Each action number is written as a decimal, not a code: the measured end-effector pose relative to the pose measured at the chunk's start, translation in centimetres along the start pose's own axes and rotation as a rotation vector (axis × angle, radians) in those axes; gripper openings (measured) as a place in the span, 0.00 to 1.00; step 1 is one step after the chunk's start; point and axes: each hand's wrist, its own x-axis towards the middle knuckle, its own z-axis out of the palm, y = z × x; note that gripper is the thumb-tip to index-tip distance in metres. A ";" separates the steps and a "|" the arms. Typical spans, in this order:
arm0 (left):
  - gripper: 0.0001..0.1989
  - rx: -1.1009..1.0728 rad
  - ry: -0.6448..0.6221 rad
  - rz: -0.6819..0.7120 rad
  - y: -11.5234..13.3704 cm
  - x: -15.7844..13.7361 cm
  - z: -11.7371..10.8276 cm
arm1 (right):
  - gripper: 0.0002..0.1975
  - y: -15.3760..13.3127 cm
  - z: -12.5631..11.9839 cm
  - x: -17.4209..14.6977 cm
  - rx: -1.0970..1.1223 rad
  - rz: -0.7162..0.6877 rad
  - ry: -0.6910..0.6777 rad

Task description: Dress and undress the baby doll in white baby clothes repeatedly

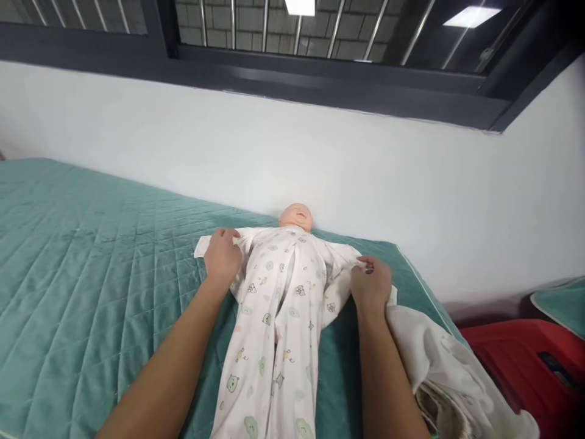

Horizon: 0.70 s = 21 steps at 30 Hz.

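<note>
A baby doll (297, 216) lies on its back, its head near the wall. White baby pajamas (274, 292) with green and brown animal prints cover its body and run down past the lower edge of the view. On the left, my left hand (223, 257) pinches one sleeve, whose white cuff sticks out beyond my fingers. My right hand (372, 281) is closed on the other sleeve at the right, thumb and fingertips at its upper edge. Both sleeves are spread out sideways. The doll's arms and hands are hidden by the cloth.
Beneath everything is a green quilted mattress cover (114, 274), ending at the right. Bunched white cloth (439, 353) lies beside my right forearm. A red plastic chair or stool (516, 360) stands at the right. Behind are a white wall (274, 146) and a dark-framed window (329, 85).
</note>
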 end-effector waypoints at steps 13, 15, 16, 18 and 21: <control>0.19 0.149 -0.113 0.482 0.1 0.8 3.1 | 0.25 -2.2 2.5 -2.3 -0.364 -0.421 -0.295; 0.19 0.164 -0.108 0.451 0.1 1.2 3.2 | 0.25 -1.9 2.7 -2.2 -0.418 -0.371 -0.309; 0.19 0.175 -0.106 0.424 0.2 1.4 3.3 | 0.24 -1.9 2.8 -2.3 -0.435 -0.355 -0.306; 0.19 0.193 -0.101 0.359 0.3 1.6 3.3 | 0.24 -1.8 3.0 -2.4 -0.460 -0.326 -0.286; 0.20 0.208 -0.106 0.292 0.2 2.0 3.3 | 0.24 -1.8 3.3 -2.3 -0.475 -0.303 -0.270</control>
